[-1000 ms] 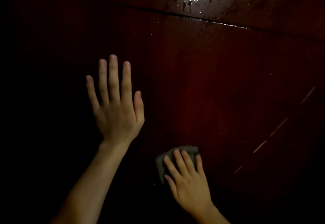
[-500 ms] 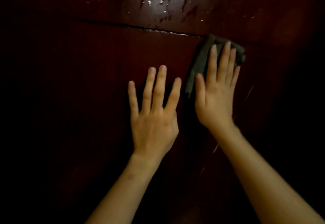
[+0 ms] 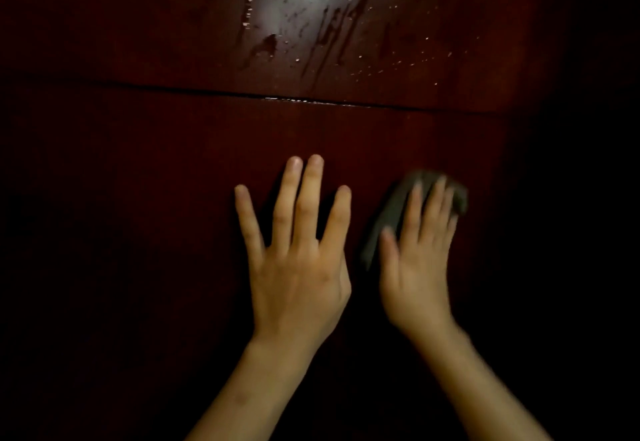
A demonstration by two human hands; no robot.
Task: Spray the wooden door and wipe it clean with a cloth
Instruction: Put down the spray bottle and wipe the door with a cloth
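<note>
A dark red wooden door fills the dim view. Its upper panel carries wet spray streaks and droplets that catch the light. My left hand lies flat on the lower panel with fingers spread and straight. Just to its right, my right hand presses a grey cloth against the lower panel with straight fingers; hand and cloth are motion-blurred. No spray bottle is in sight.
A horizontal groove divides the upper panel from the lower one and holds a line of wetness. The door's right edge borders a black, unlit area.
My right hand with the cloth rose from low on the panel to the groove, then slid back down. My left hand stayed flat while the view shifted.
</note>
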